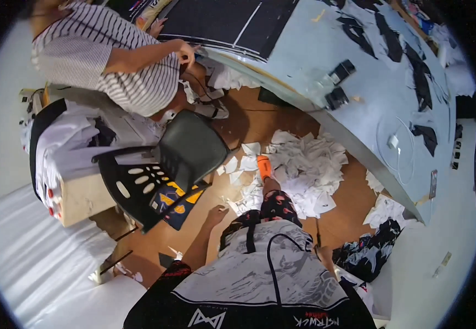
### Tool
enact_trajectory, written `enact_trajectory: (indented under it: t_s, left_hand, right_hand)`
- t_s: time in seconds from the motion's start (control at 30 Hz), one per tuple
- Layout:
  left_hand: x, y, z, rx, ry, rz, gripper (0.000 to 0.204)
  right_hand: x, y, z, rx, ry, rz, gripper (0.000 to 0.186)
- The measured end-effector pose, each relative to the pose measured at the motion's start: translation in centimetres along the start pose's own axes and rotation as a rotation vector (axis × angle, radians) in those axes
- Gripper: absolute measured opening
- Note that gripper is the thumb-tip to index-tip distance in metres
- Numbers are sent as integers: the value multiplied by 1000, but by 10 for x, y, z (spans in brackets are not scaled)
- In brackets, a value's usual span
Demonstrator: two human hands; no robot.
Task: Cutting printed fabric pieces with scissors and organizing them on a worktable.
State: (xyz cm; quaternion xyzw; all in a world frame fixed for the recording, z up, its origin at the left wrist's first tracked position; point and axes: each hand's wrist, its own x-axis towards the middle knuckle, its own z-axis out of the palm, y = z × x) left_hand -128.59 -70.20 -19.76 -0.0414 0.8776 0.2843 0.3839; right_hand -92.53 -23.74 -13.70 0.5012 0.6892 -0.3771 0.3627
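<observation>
My left hand [216,214] hangs low beside my shorts, over the brown floor, fingers loosely apart with nothing visible in them. It is near the black plastic chair [191,147] and the white paper or fabric scraps on the floor. At my right hip, my right hand [324,255] is mostly hidden by my shirt and its fingers do not show clearly. One foot in an orange shoe [264,166] stands at the edge of a large pile of white scraps [306,170].
A person in a striped shirt [131,68] is at the pale blue table [303,60], which bears dark fabric pieces [418,77], a white cable [394,141] and a black panel [216,24]. White cloth heaps [65,137] stand left. Dark scraps [378,249] lie right.
</observation>
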Motion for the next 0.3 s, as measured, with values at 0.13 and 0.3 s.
enact_trajectory:
  t_s: [0.13, 0.3]
  left_hand:
    - [55, 93, -50, -148, -24, 15, 55]
    - [134, 248, -131, -348, 102, 187, 57]
  right_hand:
    - [60, -33, -12, 347, 60, -124, 24]
    - [-9, -175, -106, 482, -162, 47, 30]
